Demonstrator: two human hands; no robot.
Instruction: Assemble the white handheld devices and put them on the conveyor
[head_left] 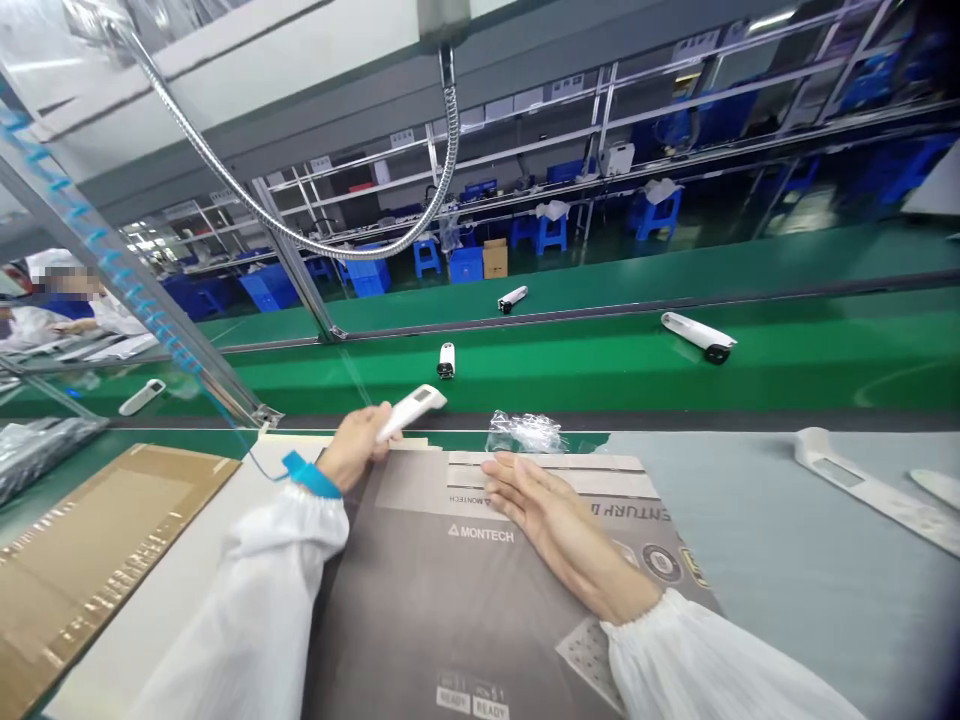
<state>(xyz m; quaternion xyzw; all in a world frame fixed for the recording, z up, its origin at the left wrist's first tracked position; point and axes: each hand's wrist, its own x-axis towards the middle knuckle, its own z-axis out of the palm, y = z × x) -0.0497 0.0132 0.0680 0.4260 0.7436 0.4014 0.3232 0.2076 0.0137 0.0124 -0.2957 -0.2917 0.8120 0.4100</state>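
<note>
My left hand (358, 447), with a blue band at the wrist, is closed around the lower end of a white handheld thermometer (414, 410). The thermometer has a small dark display window and an angled head pointing right. It is held just above the far edge of a grey printed cardboard sheet (405, 590). Over that sheet my right hand (544, 510) is stretched flat with its fingers extended and nothing in it. I cannot tell whether it touches the sheet. A crumpled heap of clear plastic (526, 432) lies just beyond its fingertips.
Several white device bodies, one of them here (697, 335), lie on the green conveyor belt (570, 370). A white shell part (870, 490) rests on the grey mat at right. Brown cardboard (112, 560) lies left. A metal hose (300, 240) hangs overhead. A co-worker (71, 300) is far left.
</note>
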